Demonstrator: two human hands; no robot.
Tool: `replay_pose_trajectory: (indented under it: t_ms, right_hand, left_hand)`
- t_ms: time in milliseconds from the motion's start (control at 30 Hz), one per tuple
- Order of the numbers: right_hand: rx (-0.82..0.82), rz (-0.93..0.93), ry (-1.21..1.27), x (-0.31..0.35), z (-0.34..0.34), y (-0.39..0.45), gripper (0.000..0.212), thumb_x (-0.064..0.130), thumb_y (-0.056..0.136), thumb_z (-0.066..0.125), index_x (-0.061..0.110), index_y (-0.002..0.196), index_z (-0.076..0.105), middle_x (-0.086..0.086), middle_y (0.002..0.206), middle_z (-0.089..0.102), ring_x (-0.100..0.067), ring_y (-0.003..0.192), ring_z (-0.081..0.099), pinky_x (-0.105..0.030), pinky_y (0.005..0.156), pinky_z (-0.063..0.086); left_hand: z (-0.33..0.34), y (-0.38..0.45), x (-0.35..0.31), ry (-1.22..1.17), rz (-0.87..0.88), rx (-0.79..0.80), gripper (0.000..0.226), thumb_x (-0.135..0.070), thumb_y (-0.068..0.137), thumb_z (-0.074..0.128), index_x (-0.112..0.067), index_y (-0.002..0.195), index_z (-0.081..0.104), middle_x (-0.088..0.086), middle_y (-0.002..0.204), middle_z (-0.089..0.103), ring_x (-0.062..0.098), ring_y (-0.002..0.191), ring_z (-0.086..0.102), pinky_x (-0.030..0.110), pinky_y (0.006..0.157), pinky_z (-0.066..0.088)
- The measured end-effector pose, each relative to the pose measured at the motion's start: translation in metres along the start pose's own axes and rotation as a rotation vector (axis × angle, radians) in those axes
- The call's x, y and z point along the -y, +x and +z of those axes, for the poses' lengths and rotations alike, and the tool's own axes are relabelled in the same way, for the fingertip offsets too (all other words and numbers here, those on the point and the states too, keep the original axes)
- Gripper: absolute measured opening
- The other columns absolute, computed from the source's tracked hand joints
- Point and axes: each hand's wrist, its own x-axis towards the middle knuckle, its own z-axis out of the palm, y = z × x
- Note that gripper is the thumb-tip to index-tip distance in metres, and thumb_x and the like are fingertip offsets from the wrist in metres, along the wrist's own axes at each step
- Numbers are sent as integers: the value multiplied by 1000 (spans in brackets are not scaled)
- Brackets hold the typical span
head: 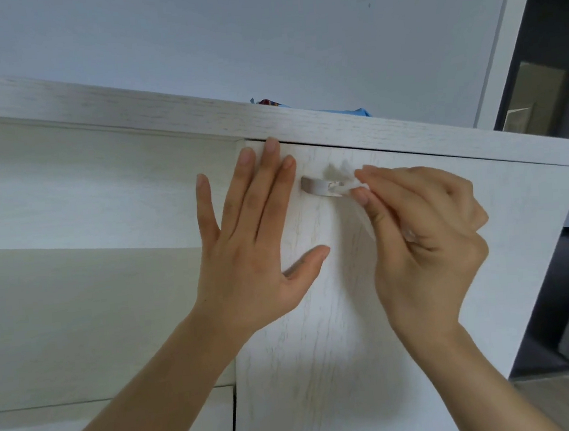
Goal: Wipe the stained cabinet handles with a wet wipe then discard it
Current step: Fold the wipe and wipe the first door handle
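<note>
A short metal handle (pixel 315 187) is mounted high on a white wood-grain cabinet door (pixel 324 332). My right hand (pixel 422 237) pinches a small white wet wipe (pixel 344 187) and holds it against the right end of the handle, hiding that end. My left hand (pixel 247 242) lies flat against the door just left of the handle, fingers straight and spread, fingertips near the door's top edge.
The cabinet's top board (pixel 199 119) juts out above the door, and something blue (pixel 342 108) lies on it. An open shelf recess (pixel 85 198) is to the left. A dark doorway (pixel 548 96) stands at the right, with floor (pixel 567 400) below it.
</note>
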Motion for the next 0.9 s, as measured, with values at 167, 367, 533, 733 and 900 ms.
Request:
replay_pose_trajectory:
  t_ms: [167, 367, 533, 733, 900]
  right_hand:
    - [58, -72, -8, 3, 5, 1, 12, 19, 88, 66, 17, 99, 71, 8, 100, 66, -15, 99, 54, -46, 82, 40]
    - [34, -42, -14, 6, 9, 4, 8, 17, 88, 67, 18, 93, 73, 10, 94, 68, -13, 95, 55, -50, 79, 42]
    - [46, 11, 2, 13, 11, 4, 9, 13, 88, 66, 19, 91, 72, 12, 93, 66, -9, 95, 56, -38, 84, 41]
    - [0, -9, -3, 18, 11, -3, 8, 12, 87, 67, 15, 94, 70, 6, 96, 67, -16, 94, 60, -46, 82, 44]
    - [7, -36, -24, 14, 15, 0, 8, 10, 87, 67, 13, 92, 73, 6, 93, 68, -13, 92, 58, -46, 80, 44]
  left_hand:
    - [-5, 1, 7, -41, 37, 48, 80, -47, 85, 52, -5, 146, 23, 11, 154, 20, 16, 146, 2, 51, 117, 1]
    - [-2, 1, 8, -45, 36, 38, 80, -47, 85, 52, -4, 146, 24, 12, 153, 20, 17, 146, 4, 52, 117, 1]
    - [-3, 0, 6, -26, 33, 43, 80, -47, 84, 53, -4, 145, 25, 12, 153, 21, 17, 145, 7, 54, 116, 0]
    - [-4, -1, 5, 14, 10, 40, 79, -52, 85, 50, -7, 145, 26, 9, 154, 23, 14, 145, 9, 57, 111, -11]
    - [-4, -1, 6, 33, 16, 32, 79, -52, 85, 50, -6, 145, 26, 9, 154, 24, 14, 144, 11, 58, 111, -8]
